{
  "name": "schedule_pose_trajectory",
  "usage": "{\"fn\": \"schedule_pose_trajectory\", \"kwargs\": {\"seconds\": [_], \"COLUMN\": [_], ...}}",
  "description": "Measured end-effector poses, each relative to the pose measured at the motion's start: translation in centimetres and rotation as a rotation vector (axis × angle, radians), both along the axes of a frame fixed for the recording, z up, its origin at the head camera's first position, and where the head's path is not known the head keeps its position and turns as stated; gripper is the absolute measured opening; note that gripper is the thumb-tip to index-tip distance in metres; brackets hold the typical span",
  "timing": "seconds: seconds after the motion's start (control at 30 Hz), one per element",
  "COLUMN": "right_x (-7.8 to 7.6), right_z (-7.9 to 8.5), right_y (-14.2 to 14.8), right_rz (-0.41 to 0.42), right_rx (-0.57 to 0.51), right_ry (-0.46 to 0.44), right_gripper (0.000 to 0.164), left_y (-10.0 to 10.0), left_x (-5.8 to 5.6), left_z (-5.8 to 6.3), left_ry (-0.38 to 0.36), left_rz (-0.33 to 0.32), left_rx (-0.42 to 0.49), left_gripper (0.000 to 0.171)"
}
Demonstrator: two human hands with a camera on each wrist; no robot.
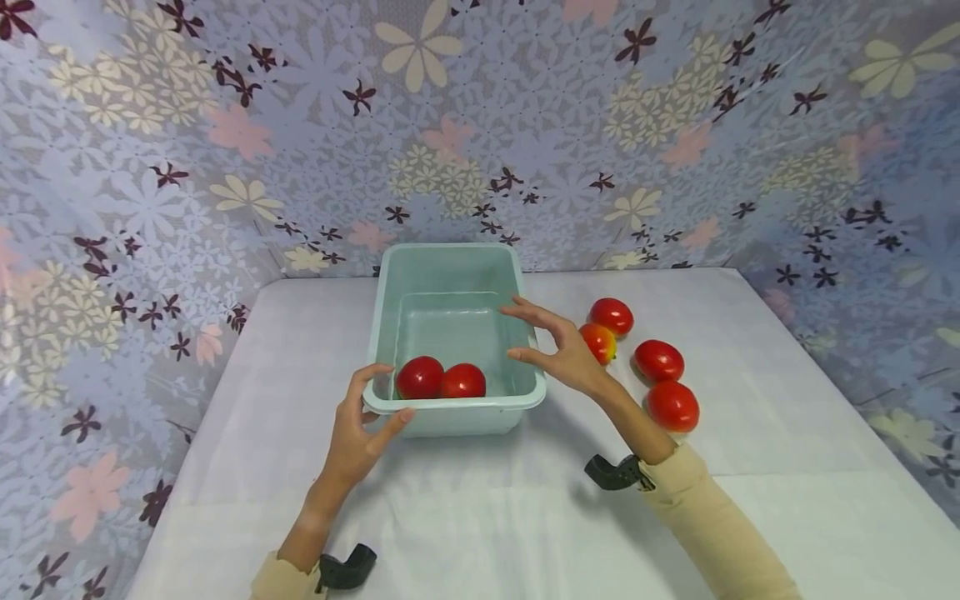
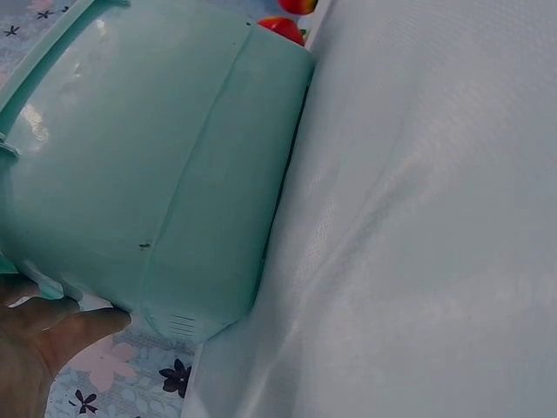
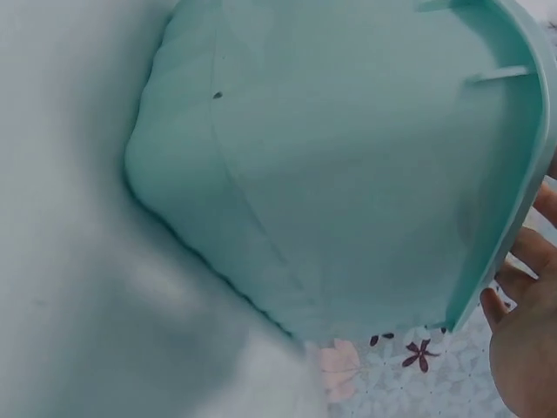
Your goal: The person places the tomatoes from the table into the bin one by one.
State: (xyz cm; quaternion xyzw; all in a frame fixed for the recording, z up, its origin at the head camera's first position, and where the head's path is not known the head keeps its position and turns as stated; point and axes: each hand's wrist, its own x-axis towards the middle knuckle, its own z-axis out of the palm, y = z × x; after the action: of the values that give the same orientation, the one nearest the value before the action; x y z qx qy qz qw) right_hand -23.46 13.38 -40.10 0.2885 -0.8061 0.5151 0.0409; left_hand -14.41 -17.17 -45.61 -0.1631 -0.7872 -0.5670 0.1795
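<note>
Table [image 1: 480,525]: covered in white.
Green bin [image 1: 457,422]: set near the table's far edge.
Left hand [image 1: 351,433]: curled at the bin's near left corner; rim gripped.
Right hand [image 1: 558,348]: fingers extended at the bin's right rim, nothing held; contact cannot be told.
Inner fruits [image 1: 422,378]: two, red, laid by the near wall.
Outer fruits [image 1: 659,362]: four, placed between bin and table's right edge.

Smooth plastic tub [image 1: 459,423] (faintly shiny in places), glossy red fruit [image 1: 659,362], creased white table cover [image 1: 480,517], matt cloth sleeve [image 1: 716,525]
</note>
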Motion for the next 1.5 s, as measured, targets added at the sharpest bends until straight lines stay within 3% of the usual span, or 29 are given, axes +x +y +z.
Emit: {"fn": "schedule_pose_trajectory", "kwargs": {"seconds": [0.13, 0.4, 0.47, 0.63, 0.77, 0.97, 1.27, 1.5], "right_x": [0.3, 1.8, 1.7, 0.3, -0.7, -0.9, -1.2, -1.2], "right_z": [-0.2, 1.5, 1.2, -1.3, -2.8, -3.8, -4.5, -5.8], "right_y": [0.6, 2.0, 2.6, 4.8, 6.6, 8.3, 8.7, 10.1], "right_rz": [-0.035, -0.058, -0.078, -0.158, -0.281, -0.437, -0.439, -0.48], "right_rx": [-0.033, -0.067, -0.069, -0.099, -0.104, -0.098, -0.184, -0.155], "right_ry": [0.002, -0.01, 0.003, -0.029, -0.093, -0.217, -0.209, -0.258], "right_gripper": [0.05, 0.047, 0.048, 0.052, 0.054, 0.058, 0.056, 0.057], "left_y": [-0.1, -0.1, -0.1, 0.0, 0.1, 0.0, -0.6, 0.0], "left_x": [-0.1, 0.1, 0.1, 0.2, 0.1, 0.0, 0.4, 0.2], "left_z": [0.0, 0.1, 0.1, 0.0, -0.1, -0.1, 0.2, -0.1], "left_ry": [0.002, -0.003, -0.004, 0.003, 0.001, 0.011, 0.03, 0.043], "left_rz": [-0.003, -0.003, 0.0, -0.004, -0.01, 0.005, 0.036, 0.01], "left_rx": [-0.004, -0.005, -0.006, -0.002, 0.002, -0.016, -0.026, -0.017], "left_gripper": [0.057, 0.056, 0.055, 0.055, 0.056, 0.056, 0.058, 0.057]}}
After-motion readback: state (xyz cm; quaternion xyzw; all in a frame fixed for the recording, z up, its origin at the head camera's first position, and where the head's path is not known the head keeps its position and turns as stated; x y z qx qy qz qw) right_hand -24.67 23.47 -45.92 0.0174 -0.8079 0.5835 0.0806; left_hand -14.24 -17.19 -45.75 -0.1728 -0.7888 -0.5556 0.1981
